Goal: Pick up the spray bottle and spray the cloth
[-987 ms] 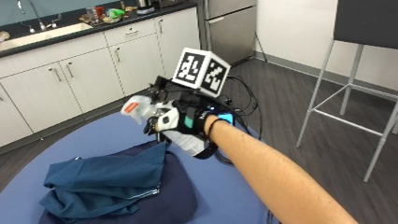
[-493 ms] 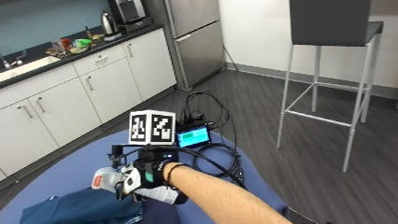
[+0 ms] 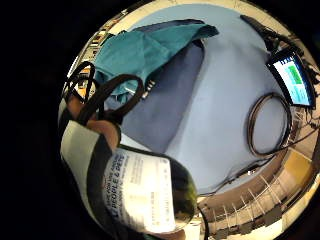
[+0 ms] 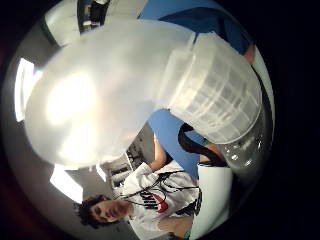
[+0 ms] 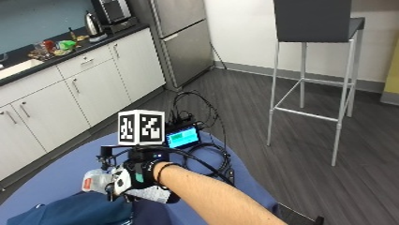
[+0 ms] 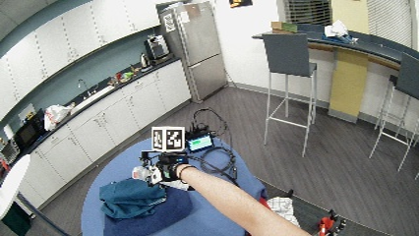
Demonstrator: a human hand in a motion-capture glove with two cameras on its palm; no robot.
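My right hand [image 5: 138, 180], lower left of the outside view, fingers wrapped round the spray bottle [image 5: 99, 180]. Nozzle faces frame-left; cloth [image 6: 133, 191] lies lower left, just below it. Tilt down.

White label on the spray bottle [image 3: 142, 192], partly readable as "PEOPLE & PETS", remaining print too small to read, small screen [image 3: 292, 77] text illegible
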